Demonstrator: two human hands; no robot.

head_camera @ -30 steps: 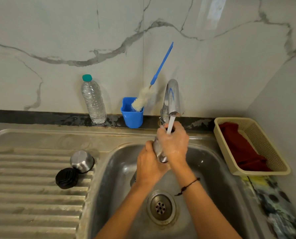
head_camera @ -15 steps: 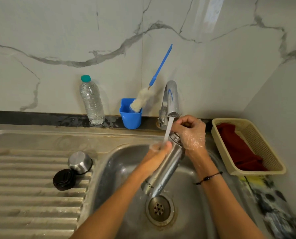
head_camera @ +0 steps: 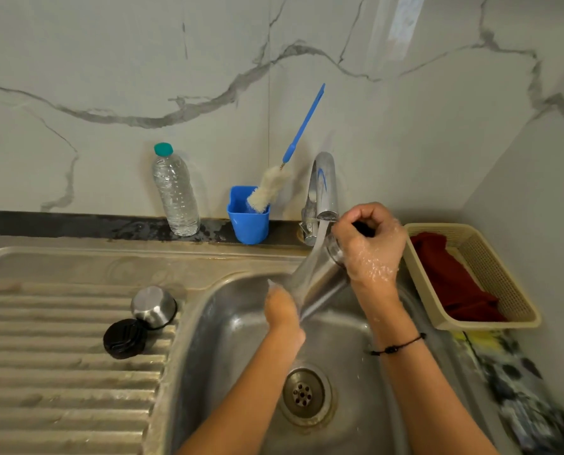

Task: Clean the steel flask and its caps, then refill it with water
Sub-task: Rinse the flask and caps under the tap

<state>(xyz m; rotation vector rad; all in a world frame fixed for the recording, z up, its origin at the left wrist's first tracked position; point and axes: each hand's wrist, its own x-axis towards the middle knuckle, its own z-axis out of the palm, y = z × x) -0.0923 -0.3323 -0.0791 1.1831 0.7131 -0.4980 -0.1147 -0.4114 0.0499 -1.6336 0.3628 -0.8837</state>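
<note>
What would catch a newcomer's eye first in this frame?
Two wet hands, left and right, hold a tilted steel flask under the running tap over the sink. Next, the blue brush against the wall and two caps on the drainboard.

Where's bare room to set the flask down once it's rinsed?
Drainboard: ribs left of and in front of the steel cap and black cap; flat strip behind them, below the plastic bottle. Crowded: ledge around blue cup and tap; basket holds red cloth.
</note>
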